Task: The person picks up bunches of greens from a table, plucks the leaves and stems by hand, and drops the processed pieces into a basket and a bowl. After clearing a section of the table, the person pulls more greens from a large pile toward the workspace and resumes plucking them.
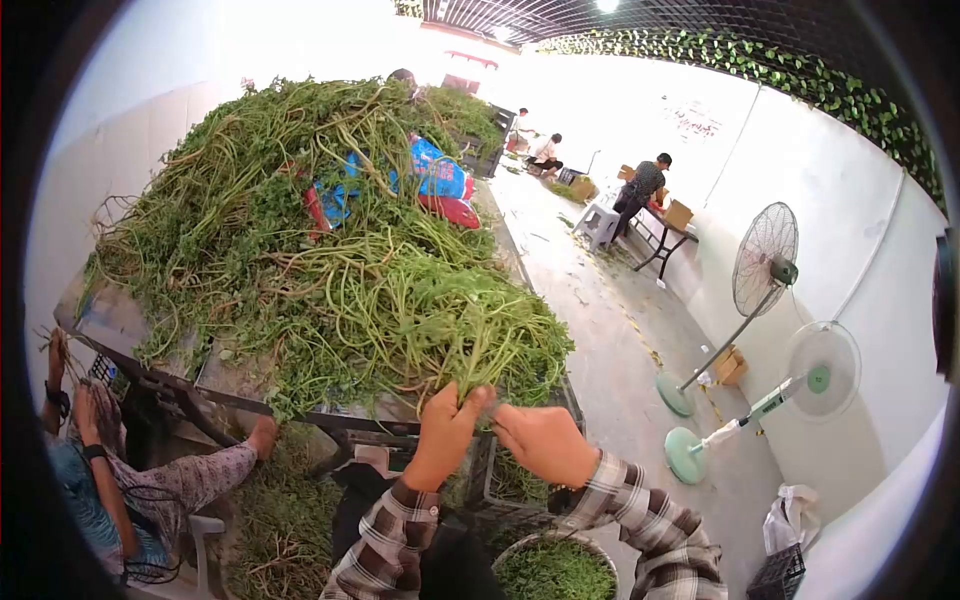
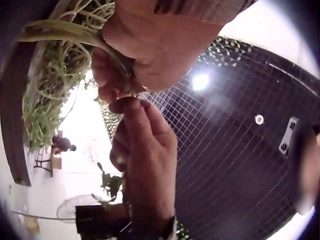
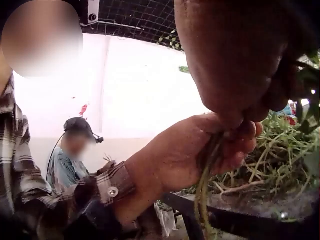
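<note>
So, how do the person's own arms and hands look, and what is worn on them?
Both arms wear long plaid shirt sleeves in brown, white and dark checks, with buttoned cuffs; a pale button shows on the left cuff. The left hand and right hand are bare, without gloves.

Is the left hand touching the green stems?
Touching. The right wrist view shows the left hand with fingers curled round the green stems.
</note>
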A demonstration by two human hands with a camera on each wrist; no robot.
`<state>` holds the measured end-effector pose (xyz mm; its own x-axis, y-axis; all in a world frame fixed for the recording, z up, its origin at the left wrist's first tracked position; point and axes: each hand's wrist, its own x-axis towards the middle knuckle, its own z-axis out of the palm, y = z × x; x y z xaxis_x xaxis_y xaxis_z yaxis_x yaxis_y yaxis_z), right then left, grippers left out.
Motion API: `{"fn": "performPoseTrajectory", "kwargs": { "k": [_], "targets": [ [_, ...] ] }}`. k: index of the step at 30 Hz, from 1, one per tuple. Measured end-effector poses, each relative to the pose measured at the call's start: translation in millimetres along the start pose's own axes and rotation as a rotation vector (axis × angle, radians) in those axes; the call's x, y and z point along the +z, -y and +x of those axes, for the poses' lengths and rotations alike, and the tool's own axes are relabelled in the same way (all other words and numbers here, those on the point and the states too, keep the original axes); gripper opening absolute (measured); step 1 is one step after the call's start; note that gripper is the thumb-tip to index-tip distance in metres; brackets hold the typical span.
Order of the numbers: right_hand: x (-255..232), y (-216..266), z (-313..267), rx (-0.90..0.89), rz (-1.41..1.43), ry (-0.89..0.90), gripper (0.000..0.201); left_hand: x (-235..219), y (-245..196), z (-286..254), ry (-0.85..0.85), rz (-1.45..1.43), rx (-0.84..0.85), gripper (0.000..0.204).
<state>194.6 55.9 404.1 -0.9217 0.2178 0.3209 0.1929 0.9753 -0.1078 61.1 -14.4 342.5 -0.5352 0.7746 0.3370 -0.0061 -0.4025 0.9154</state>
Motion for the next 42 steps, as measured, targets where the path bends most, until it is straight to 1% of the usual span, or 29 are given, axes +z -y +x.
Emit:
{"fn": "performPoseTrajectory", "kwargs": {
  "k": [1, 2, 3, 4, 5, 6, 7, 9, 11, 13, 15, 17, 18, 19, 21, 22, 24, 25, 28, 30, 33, 34, 35, 36, 37, 39, 40, 41, 42],
  "targets": [
    [-1, 3, 11, -0.034, -0.036, 0.049, 0.015, -4, 3, -1, -0.004, 0.002, 0.001, 0.022],
    [-3, 4, 21, -0.087, -0.018, 0.009, 0.014, -7, 3, 0, -0.052, 0.182, 0.052, 0.025],
    [-6, 4, 29, -0.094, -0.02, 0.006, 0.014, -11, 1, 2, -0.1, 0.362, 0.101, 0.027],
    [-8, 3, 37, -0.106, -0.03, 0.035, 0.014, -15, -2, 4, -0.104, 0.364, 0.106, 0.027],
    [-9, 3, 42, -0.114, -0.035, 0.065, 0.014, -20, -6, 4, -0.161, 0.389, 0.094, 0.025],
    [-8, 2, 45, -0.111, -0.028, 0.066, 0.014, -25, -8, 3, -0.217, 0.414, 0.076, 0.024],
    [-7, 0, 46, -0.111, 0.013, 0.042, 0.015, -29, -10, 2, -0.215, 0.419, 0.068, 0.024],
    [-9, -5, 46, -0.11, 0.056, 0.022, 0.017, -35, -14, 3, -0.291, 0.295, 0.113, 0.025],
    [-11, -9, 44, -0.075, 0.084, -0.032, 0.018, -40, -12, 4, -0.289, 0.262, 0.128, 0.025],
    [-13, -7, 46, -0.064, 0.096, -0.032, 0.018, -43, -13, 3, -0.279, 0.232, 0.144, 0.026],
    [-14, -2, 50, -0.091, 0.055, -0.068, 0.015, -47, -19, -1, -0.119, 0.283, -0.064, 0.027],
    [-16, 4, 55, -0.094, 0.004, -0.042, 0.016, -43, -34, -5, -0.077, 0.226, -0.067, 0.027],
    [-15, 6, 57, -0.102, -0.043, -0.015, 0.016, -40, -38, -6, -0.04, 0.172, -0.07, 0.027],
    [-13, 7, 58, -0.104, -0.042, -0.014, 0.016, -39, -38, -6, -0.042, 0.172, -0.07, 0.027],
    [-8, 9, 61, -0.132, -0.002, -0.131, 0.013, -38, -36, -7, -0.107, 0.225, 0.08, 0.027],
    [-7, 12, 61, -0.134, 0.0, -0.13, 0.013, -40, -36, -7, -0.109, 0.226, 0.08, 0.027],
    [-6, 16, 60, -0.105, 0.017, -0.197, 0.008, -42, -36, -8, -0.146, 0.171, 0.055, 0.025],
    [-7, 14, 62, -0.104, 0.018, -0.196, 0.008, -41, -37, -9, -0.146, 0.171, 0.054, 0.025],
    [-5, 5, 66, -0.028, 0.064, -0.166, 0.007, -35, -37, -12, -0.107, 0.242, 0.037, 0.023],
    [-1, 0, 70, -0.009, 0.14, -0.176, 0.008, -32, -33, -6, -0.159, 0.152, 0.105, 0.023],
    [4, -8, 71, -0.006, 0.177, -0.177, 0.007, -30, -31, -8, -0.151, 0.165, 0.076, 0.022],
    [8, -22, 71, 0.123, 0.062, -0.237, 0.008, -29, -32, -10, -0.152, 0.164, 0.073, 0.022],
    [11, -43, 70, 0.256, -0.052, -0.299, 0.009, -29, -34, -13, -0.201, 0.159, 0.161, 0.023],
    [9, -66, 67, 0.349, -0.168, -0.33, 0.015, -31, -36, -14, -0.246, 0.156, 0.249, 0.024],
    [0, -72, 62, 0.396, -0.151, -0.32, 0.018, -37, -35, -11, -0.251, 0.157, 0.259, 0.024],
    [-10, -66, 51, 0.331, 0.18, -0.3, 0.017, -47, -32, -14, -0.202, 0.028, 0.052, 0.026],
    [-13, -57, 48, 0.342, 0.182, -0.296, 0.017, -44, -36, -13, -0.216, -0.058, 0.026, 0.029],
    [-16, -45, 49, 0.38, 0.333, -0.271, 0.015, -43, -37, -13, -0.205, -0.058, 0.026, 0.029],
    [-17, -34, 50, 0.416, 0.487, -0.247, 0.018, -42, -38, -13, -0.172, -0.144, -0.008, 0.03]
  ]
}}
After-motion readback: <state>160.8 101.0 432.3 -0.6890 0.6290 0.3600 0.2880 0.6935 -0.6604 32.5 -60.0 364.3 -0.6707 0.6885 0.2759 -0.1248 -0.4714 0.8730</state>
